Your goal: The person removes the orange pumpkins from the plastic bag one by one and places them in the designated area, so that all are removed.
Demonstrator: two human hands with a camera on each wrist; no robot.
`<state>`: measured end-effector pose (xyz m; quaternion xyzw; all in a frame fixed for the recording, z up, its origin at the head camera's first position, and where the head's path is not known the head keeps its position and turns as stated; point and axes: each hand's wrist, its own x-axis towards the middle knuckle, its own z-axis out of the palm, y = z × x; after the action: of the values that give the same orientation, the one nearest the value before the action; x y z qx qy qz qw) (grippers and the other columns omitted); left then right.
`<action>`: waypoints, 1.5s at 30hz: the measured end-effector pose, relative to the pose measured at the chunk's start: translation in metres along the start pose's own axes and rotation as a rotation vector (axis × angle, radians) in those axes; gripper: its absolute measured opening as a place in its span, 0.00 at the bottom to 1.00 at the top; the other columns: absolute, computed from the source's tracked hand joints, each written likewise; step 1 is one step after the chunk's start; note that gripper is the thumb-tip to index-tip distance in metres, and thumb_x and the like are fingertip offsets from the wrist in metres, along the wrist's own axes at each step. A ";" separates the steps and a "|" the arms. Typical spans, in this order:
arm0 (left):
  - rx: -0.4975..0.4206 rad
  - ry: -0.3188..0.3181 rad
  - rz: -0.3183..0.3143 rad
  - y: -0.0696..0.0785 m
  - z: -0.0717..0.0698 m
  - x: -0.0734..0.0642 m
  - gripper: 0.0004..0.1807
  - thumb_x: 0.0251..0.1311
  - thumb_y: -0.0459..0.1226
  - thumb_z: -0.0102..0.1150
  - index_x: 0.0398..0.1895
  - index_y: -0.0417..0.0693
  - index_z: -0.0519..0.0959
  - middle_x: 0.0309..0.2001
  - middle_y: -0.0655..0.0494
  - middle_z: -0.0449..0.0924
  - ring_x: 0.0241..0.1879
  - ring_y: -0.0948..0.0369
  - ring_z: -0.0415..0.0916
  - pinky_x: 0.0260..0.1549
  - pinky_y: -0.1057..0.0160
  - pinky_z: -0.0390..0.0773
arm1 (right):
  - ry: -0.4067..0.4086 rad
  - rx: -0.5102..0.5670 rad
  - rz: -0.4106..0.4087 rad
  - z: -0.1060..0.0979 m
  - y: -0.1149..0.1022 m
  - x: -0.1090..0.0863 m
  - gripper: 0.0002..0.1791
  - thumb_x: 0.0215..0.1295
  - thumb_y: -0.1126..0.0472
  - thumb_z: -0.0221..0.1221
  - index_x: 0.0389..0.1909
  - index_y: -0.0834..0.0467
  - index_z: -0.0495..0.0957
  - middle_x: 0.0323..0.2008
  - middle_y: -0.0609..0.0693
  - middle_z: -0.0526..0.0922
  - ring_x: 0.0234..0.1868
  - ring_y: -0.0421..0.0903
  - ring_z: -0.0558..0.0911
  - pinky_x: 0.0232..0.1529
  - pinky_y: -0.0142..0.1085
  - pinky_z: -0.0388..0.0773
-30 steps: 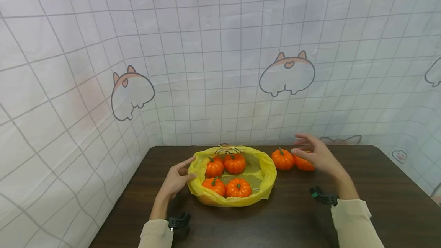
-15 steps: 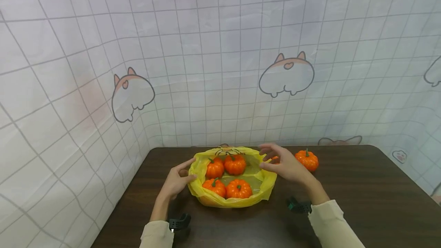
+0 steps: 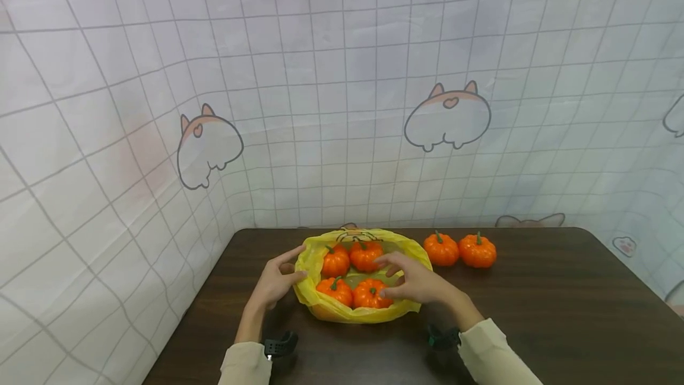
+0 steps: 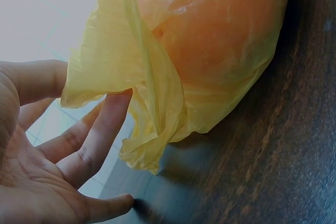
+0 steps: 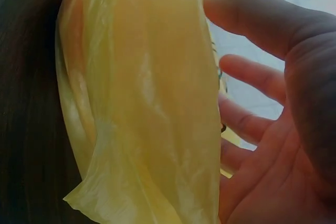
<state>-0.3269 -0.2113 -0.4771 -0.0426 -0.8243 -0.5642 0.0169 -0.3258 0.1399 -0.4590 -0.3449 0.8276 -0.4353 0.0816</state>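
Note:
A yellow plastic bag (image 3: 369, 315) lies with its mouth spread wide, several small orange pumpkins (image 3: 335, 261) inside it. At its left rim my left hand (image 3: 275, 281) pinches the edge between thumb and fingers. In the left wrist view, the film of the bag (image 4: 152, 82) passes between the thumb and a finger. My right hand (image 3: 419, 283) hovers over the right side of the mouth, fingers loosely bent, nothing in it. Its fingertips overlap the pumpkins at the right in the head view. From the right wrist, the bag's side (image 5: 142, 93) partly hides the fingertips.
Two more pumpkins, one (image 3: 440, 249) close beside the bag and another (image 3: 478, 251) to its right, stand on the dark wooden table (image 3: 545, 308). A white gridded curtain (image 3: 342, 135) with dog drawings hangs behind and at both sides.
My right hand has moved left from the two loose pumpkins to above the bag's mouth, leaving both in full view. My left hand stays at the left rim.

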 end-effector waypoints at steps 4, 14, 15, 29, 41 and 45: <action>0.000 -0.002 0.000 0.001 0.001 0.000 0.32 0.64 0.31 0.66 0.71 0.59 0.75 0.50 0.37 0.82 0.38 0.56 0.79 0.37 0.60 0.81 | -0.039 -0.007 0.012 0.001 0.005 0.000 0.34 0.64 0.56 0.70 0.68 0.62 0.71 0.66 0.64 0.72 0.59 0.62 0.76 0.54 0.55 0.80; 0.010 0.003 0.001 0.001 0.001 -0.001 0.32 0.64 0.31 0.66 0.71 0.60 0.75 0.53 0.36 0.81 0.38 0.56 0.78 0.37 0.58 0.80 | -0.103 -0.008 0.079 0.005 0.011 0.000 0.36 0.62 0.55 0.71 0.70 0.59 0.71 0.65 0.60 0.72 0.59 0.58 0.77 0.54 0.52 0.81; 0.009 0.003 0.002 0.002 0.001 -0.001 0.32 0.64 0.31 0.66 0.71 0.60 0.75 0.53 0.36 0.81 0.38 0.56 0.78 0.37 0.58 0.80 | -0.106 -0.007 0.081 0.006 0.011 0.000 0.37 0.62 0.55 0.71 0.70 0.59 0.71 0.66 0.60 0.72 0.59 0.59 0.77 0.55 0.53 0.80; 0.002 0.001 0.005 0.001 0.001 -0.001 0.32 0.64 0.30 0.65 0.71 0.58 0.75 0.51 0.37 0.82 0.35 0.57 0.76 0.35 0.57 0.78 | -0.139 0.015 0.042 0.008 0.016 0.001 0.39 0.62 0.57 0.71 0.71 0.63 0.68 0.69 0.63 0.71 0.60 0.65 0.77 0.58 0.59 0.78; 0.006 0.000 0.013 0.000 0.001 0.000 0.32 0.64 0.30 0.65 0.72 0.57 0.75 0.50 0.36 0.82 0.35 0.58 0.77 0.36 0.57 0.80 | -0.141 -0.001 0.042 0.009 0.018 0.002 0.40 0.61 0.57 0.71 0.72 0.63 0.67 0.67 0.63 0.73 0.61 0.64 0.77 0.58 0.57 0.79; 0.004 -0.001 0.014 0.000 0.001 0.000 0.32 0.64 0.30 0.65 0.71 0.57 0.75 0.51 0.36 0.82 0.36 0.57 0.78 0.35 0.59 0.80 | -0.133 -0.004 0.051 0.009 0.020 0.002 0.41 0.61 0.55 0.71 0.73 0.62 0.67 0.68 0.61 0.73 0.58 0.60 0.80 0.57 0.54 0.80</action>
<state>-0.3266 -0.2107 -0.4774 -0.0487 -0.8253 -0.5622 0.0207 -0.3333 0.1404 -0.4797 -0.3522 0.8296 -0.4078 0.1466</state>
